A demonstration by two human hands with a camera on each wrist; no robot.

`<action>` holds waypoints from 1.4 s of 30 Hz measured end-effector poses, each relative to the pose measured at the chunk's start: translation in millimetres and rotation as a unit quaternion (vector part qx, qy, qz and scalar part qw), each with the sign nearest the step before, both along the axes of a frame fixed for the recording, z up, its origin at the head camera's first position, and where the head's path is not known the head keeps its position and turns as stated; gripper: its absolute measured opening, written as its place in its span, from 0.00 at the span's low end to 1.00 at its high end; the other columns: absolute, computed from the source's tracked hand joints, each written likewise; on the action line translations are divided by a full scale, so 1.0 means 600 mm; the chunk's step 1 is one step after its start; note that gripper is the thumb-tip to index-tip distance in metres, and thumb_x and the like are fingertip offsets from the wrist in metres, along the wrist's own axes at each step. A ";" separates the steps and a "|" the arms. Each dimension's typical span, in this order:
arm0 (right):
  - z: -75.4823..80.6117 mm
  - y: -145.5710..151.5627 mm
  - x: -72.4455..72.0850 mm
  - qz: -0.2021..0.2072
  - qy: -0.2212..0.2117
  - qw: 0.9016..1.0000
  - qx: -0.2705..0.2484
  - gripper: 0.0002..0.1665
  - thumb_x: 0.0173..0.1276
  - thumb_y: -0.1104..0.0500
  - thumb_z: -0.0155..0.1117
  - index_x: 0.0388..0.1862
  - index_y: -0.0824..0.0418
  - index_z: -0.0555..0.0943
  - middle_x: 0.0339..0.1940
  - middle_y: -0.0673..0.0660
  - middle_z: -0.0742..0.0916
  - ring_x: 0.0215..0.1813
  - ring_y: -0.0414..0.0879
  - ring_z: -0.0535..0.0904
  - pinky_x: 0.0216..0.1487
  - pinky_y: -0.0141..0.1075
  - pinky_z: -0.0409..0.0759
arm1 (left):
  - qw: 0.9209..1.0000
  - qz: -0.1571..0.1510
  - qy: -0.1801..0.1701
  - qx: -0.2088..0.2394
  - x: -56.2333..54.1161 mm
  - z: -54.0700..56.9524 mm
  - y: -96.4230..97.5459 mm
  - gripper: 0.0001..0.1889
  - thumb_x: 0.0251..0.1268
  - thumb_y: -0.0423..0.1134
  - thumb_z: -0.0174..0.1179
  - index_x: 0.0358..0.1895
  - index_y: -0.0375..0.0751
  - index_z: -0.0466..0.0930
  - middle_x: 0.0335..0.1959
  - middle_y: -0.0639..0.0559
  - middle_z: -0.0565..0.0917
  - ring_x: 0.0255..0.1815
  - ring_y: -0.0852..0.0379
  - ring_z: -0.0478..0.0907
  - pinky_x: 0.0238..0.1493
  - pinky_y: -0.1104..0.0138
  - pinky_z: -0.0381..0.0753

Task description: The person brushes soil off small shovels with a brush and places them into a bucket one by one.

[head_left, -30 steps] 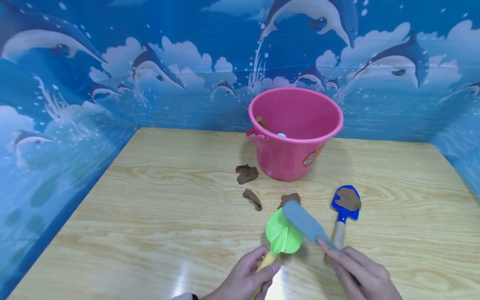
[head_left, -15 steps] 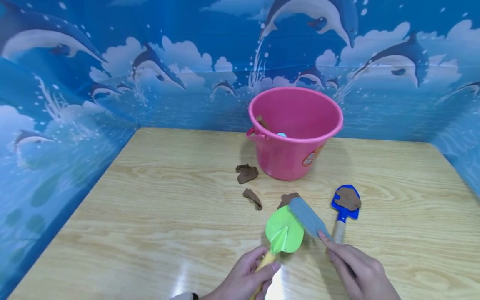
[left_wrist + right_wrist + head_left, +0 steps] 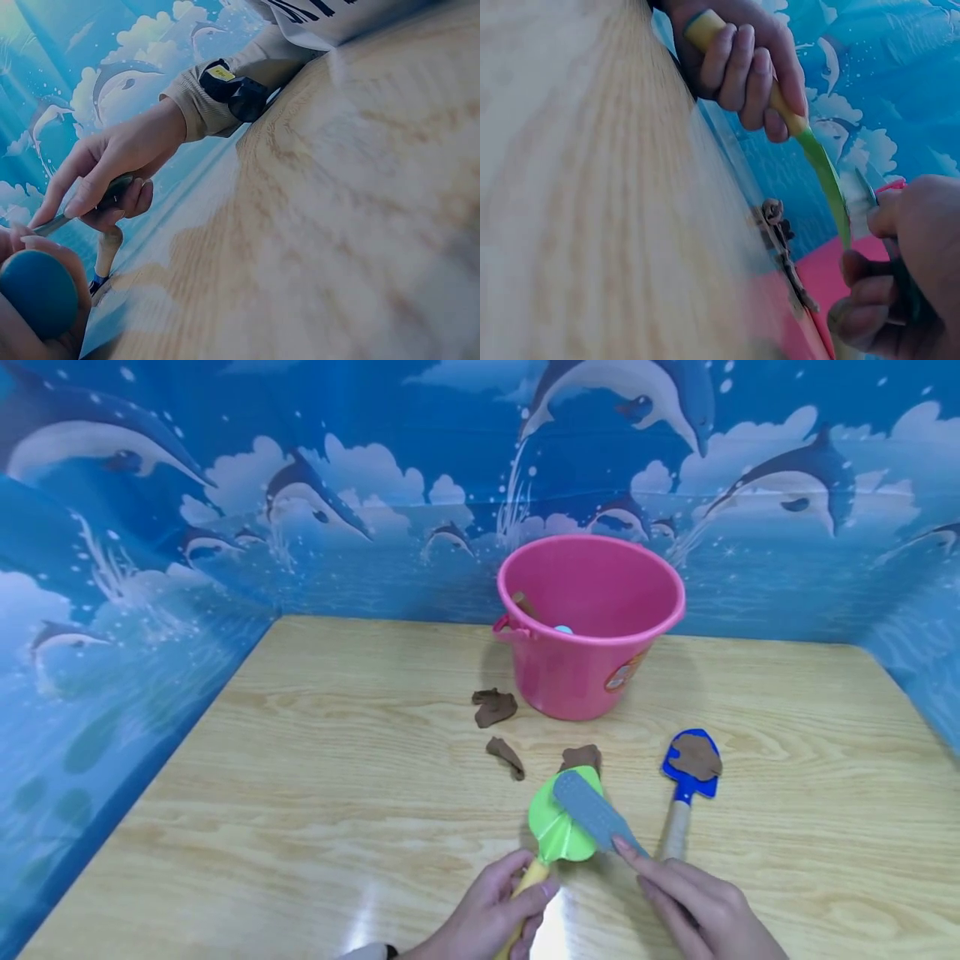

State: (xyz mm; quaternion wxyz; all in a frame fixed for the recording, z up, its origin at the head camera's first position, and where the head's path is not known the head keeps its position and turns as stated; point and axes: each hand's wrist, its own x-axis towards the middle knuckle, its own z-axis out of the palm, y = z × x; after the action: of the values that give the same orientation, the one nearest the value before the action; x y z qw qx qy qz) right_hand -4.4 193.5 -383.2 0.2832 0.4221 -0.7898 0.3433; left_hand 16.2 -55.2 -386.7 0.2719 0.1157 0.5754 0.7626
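My left hand [image 3: 495,902] grips the yellow handle of a green toy shovel [image 3: 551,839], its round blade raised off the table in the right wrist view. The blue end of that handle [image 3: 39,292] shows in the left wrist view. My right hand [image 3: 705,902] holds a grey-blue brush [image 3: 592,814] with its index finger laid along it. The brush head lies across the shovel's blade, pale bristles [image 3: 856,199] facing the green face. Just behind the blade, a flat brown clay piece [image 3: 582,758] is partly covered.
A pink bucket [image 3: 562,681] stands at the back, with a brown stick end [image 3: 522,602] inside. Two more clay pieces, one wide [image 3: 495,708] and one narrow [image 3: 506,758], lie left of it. A blue shovel [image 3: 683,792] on the right bears brown clay [image 3: 696,757].
The brush has first drawn back toward the blade's right edge, then moved left over the green blade. The shovel has shifted slightly; bucket and clay stay put.
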 end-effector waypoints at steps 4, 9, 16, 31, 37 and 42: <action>-0.003 0.012 -0.003 -0.045 0.004 0.999 0.006 0.25 0.78 0.52 0.47 0.52 0.71 0.81 0.30 0.48 0.85 0.32 0.28 0.75 0.29 0.17 0.74 | 1.000 -0.003 0.006 0.005 0.000 0.001 0.001 0.19 0.72 0.38 0.51 0.46 0.18 0.63 0.16 0.58 0.69 0.11 0.69 0.65 0.14 0.79 0.66; 0.017 0.002 0.003 0.009 0.005 1.000 -0.024 0.22 0.77 0.56 0.48 0.52 0.74 0.79 0.25 0.44 0.78 0.28 0.26 0.68 0.25 0.13 0.65 | 1.000 -0.008 0.004 0.008 0.001 0.001 0.000 0.20 0.72 0.38 0.51 0.47 0.18 0.63 0.17 0.59 0.70 0.12 0.69 0.65 0.15 0.80 0.65; 0.013 -0.019 0.006 0.069 0.007 0.998 -0.012 0.20 0.77 0.58 0.50 0.54 0.72 0.79 0.22 0.41 0.73 0.26 0.25 0.66 0.26 0.11 0.63 | 1.000 -0.011 0.007 0.006 0.001 0.002 -0.001 0.19 0.72 0.38 0.51 0.48 0.19 0.64 0.17 0.59 0.70 0.12 0.70 0.65 0.15 0.80 0.64; -0.015 0.010 0.001 -0.045 -0.026 0.998 0.041 0.28 0.79 0.51 0.41 0.61 0.71 0.74 0.56 0.56 0.84 0.58 0.36 0.78 0.57 0.20 0.72 | 0.999 -0.024 -0.019 0.011 0.004 0.007 -0.002 0.20 0.72 0.39 0.52 0.46 0.18 0.63 0.17 0.58 0.70 0.12 0.68 0.64 0.14 0.79 0.63; -0.018 -0.010 0.015 -0.007 -0.026 0.998 0.049 0.25 0.79 0.53 0.42 0.60 0.69 0.76 0.25 0.36 0.73 0.29 0.24 0.68 0.29 0.14 0.68 | 0.999 -0.026 -0.020 0.007 0.004 0.006 -0.003 0.19 0.72 0.39 0.51 0.50 0.21 0.65 0.17 0.59 0.70 0.12 0.68 0.64 0.14 0.79 0.63; -0.018 -0.020 0.022 0.004 -0.037 0.998 0.049 0.24 0.79 0.53 0.43 0.60 0.68 0.76 0.23 0.35 0.68 0.27 0.22 0.61 0.26 0.12 0.60 | 0.999 -0.030 -0.015 0.006 0.004 0.006 -0.005 0.20 0.73 0.39 0.50 0.52 0.21 0.65 0.17 0.59 0.70 0.12 0.69 0.64 0.13 0.80 0.62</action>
State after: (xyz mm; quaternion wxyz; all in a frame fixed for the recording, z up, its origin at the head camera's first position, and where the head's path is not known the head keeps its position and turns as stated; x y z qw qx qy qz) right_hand 8.6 181.5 -394.3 0.2316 0.4259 -0.8135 0.3211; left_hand 18.5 -58.0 -383.3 0.3026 0.1231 0.5629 0.7593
